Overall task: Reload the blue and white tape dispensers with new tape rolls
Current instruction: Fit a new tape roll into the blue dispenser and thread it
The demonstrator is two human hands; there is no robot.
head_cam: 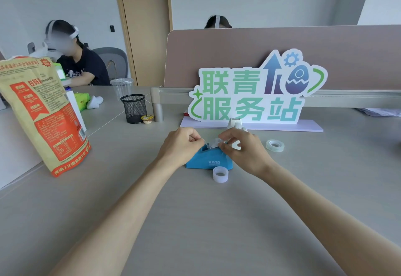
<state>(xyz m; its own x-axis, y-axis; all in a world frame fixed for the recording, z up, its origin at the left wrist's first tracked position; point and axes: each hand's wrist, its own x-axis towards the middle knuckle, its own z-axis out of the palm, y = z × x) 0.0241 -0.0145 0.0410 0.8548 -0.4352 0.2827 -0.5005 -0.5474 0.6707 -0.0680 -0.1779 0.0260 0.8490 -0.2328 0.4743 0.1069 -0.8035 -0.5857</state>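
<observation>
Both pinch above the blue tape dispenser [208, 161]: your left hand [181, 143] seemingly fingers the tape end [207, 145], right hand [242, 151] the tape roll [214, 142]; a skewed pull could tangle it.

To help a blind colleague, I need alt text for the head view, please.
The left hand and the right hand pinch clear tape over a blue dispenser on a table. One loose roll lies in front of it, a second roll to its right; a white dispenser stands behind.

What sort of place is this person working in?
Most likely a shared office: grey desks with a divider panel, a mesh pen holder, and another person seated at the next desk.
</observation>
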